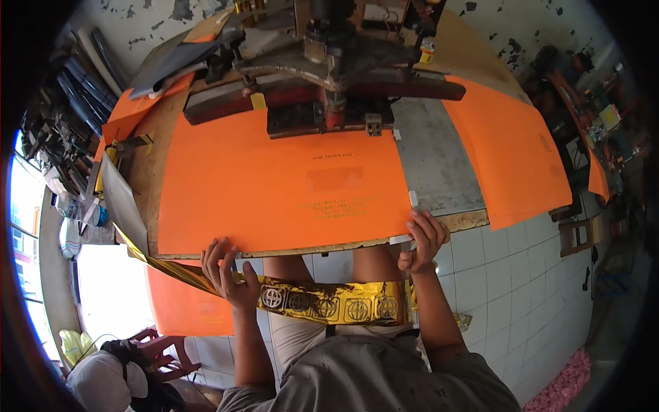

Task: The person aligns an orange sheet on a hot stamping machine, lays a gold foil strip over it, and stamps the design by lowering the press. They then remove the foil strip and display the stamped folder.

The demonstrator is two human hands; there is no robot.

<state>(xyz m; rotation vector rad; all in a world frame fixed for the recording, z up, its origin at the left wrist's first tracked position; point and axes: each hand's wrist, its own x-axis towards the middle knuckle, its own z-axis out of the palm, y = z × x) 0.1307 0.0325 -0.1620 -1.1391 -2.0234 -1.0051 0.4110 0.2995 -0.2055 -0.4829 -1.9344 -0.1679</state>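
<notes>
A large orange sheet point(274, 185) with small printed lines and a rectangular imprint lies flat under the press head point(329, 110). At its lower left edge, my left hand point(232, 275) rests its spread fingertips, the thumb held apart. My right hand point(425, 240) curls around the lower right corner, fingers above and thumb below the table edge. White stops point(413, 198) stand beside that corner. A gold foil strip point(329, 302) with dark cut-out emblems passes across my lap, below both hands.
More orange sheets point(511, 151) overhang the table's right side. A grey metal plate point(436, 151) shows between them and the sheet. Another orange sheet point(185, 302) lies low on the left, near a red stool point(168, 353). Rolls point(82, 89) lean at the left wall.
</notes>
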